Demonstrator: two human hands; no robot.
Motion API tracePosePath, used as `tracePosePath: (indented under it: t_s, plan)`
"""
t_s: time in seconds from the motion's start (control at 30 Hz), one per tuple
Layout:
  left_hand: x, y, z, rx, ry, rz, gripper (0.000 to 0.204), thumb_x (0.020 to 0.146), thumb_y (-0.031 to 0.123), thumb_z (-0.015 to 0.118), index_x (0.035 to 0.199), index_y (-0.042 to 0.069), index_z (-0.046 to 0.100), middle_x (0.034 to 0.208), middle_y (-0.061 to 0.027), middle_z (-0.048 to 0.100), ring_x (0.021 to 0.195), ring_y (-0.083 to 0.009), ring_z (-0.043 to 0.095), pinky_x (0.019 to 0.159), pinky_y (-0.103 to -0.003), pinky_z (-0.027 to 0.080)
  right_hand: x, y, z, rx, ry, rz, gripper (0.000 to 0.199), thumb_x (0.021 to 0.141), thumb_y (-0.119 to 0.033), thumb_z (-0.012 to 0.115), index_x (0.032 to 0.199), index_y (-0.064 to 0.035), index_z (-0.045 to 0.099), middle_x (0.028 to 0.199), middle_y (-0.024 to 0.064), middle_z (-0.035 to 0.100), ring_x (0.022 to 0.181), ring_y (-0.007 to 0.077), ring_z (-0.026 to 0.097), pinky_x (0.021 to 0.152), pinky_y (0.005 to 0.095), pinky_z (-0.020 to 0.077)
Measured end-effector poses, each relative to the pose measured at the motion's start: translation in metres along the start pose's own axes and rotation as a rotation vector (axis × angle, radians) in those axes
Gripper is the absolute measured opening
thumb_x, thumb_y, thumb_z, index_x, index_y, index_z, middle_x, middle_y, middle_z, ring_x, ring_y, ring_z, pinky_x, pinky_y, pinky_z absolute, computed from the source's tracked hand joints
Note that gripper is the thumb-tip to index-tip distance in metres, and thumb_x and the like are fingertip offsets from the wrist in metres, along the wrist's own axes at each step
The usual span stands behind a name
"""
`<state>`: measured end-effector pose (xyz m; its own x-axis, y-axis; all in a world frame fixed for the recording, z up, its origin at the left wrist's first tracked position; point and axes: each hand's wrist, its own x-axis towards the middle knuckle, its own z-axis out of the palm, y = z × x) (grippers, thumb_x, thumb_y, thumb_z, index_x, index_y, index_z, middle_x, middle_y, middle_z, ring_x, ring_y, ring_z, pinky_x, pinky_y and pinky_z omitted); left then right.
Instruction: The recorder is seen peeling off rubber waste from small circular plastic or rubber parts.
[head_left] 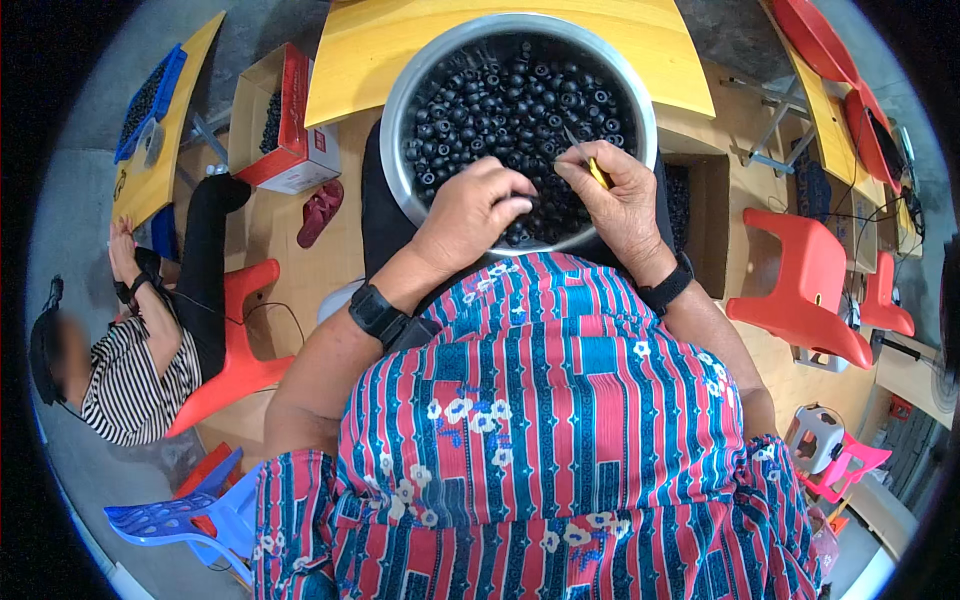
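Note:
A wide metal bowl rests at my lap, holding many small, round, glossy black fruits, several with pale ring-like ends. Over its near left part, my left hand is closed, thumb and fingertips pinched together. Whatever sits in that pinch is dark and merges with the fruits behind it. My right hand, above the bowl's near right side, grips a small yellow-handled knife. Its thin metal tip points up and left over the fruits. The two hands are apart, and both wrists wear black bands.
A yellow table stands just beyond the bowl. To the left are a red-and-white carton, a dark red slipper and a seated person in a striped top. A red stool stands right, near an open box.

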<state>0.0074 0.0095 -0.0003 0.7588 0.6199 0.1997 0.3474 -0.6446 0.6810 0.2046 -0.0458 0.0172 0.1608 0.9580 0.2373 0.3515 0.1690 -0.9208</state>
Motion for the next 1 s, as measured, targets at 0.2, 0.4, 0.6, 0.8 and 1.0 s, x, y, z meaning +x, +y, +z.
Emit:
tracePosePath:
  t_s: [0.2,0.4,0.6,0.8,1.0]
  plan:
    - [-0.006,0.001,-0.003,-1.389,0.116,-0.501,0.018,0.096,0.012,0.058,0.112,0.004,0.06,0.079,0.0031,0.05,0.063,-0.0022,0.04,0.053,-0.016,0.033,0.0,-0.001,0.0,0.05,-0.083,-0.021,0.016,0.078,-0.004,0.074,0.093,-0.0011,0.068,0.09,0.0081,0.07,0.085,0.017,0.066,0.078,0.0285,0.0512]
    - [-0.011,-0.002,0.011,-1.737,0.118,-0.601,0.018,0.097,0.018,0.06,0.11,0.005,0.059,0.086,-0.0001,0.056,0.064,-0.0039,0.042,0.05,-0.016,0.032,-0.001,0.004,0.002,0.02,-0.17,-0.14,0.027,0.075,-0.005,0.075,0.101,-0.0023,0.07,0.09,0.0109,0.07,0.083,0.0223,0.067,0.076,0.0302,0.0513]
    - [-0.011,0.002,0.009,-1.708,0.018,-0.593,0.019,0.098,0.019,0.058,0.111,0.005,0.058,0.088,-0.0015,0.057,0.065,-0.0039,0.042,0.051,-0.017,0.032,0.0,0.005,0.002,0.036,-0.203,-0.113,0.027,0.076,-0.007,0.076,0.102,-0.0021,0.07,0.09,0.0113,0.069,0.081,0.0228,0.066,0.074,0.0302,0.051]
    - [-0.013,0.005,0.005,-1.604,-0.037,-0.559,0.025,0.1,0.019,0.053,0.12,0.004,0.055,0.088,0.0001,0.053,0.065,-0.004,0.039,0.053,-0.016,0.032,0.0,0.004,0.004,0.076,-0.264,-0.138,0.026,0.081,-0.01,0.073,0.105,-0.0014,0.068,0.094,0.0119,0.07,0.086,0.0208,0.067,0.078,0.0292,0.0511]
    - [-0.012,0.008,0.0,-1.702,-0.169,-0.544,0.029,0.101,0.019,0.05,0.126,0.007,0.048,0.087,0.0011,0.048,0.067,-0.0048,0.039,0.054,-0.017,0.032,-0.001,0.005,0.004,0.132,-0.327,-0.074,0.024,0.087,-0.014,0.067,0.107,-0.0004,0.066,0.097,0.013,0.069,0.089,0.0212,0.067,0.079,0.029,0.051]
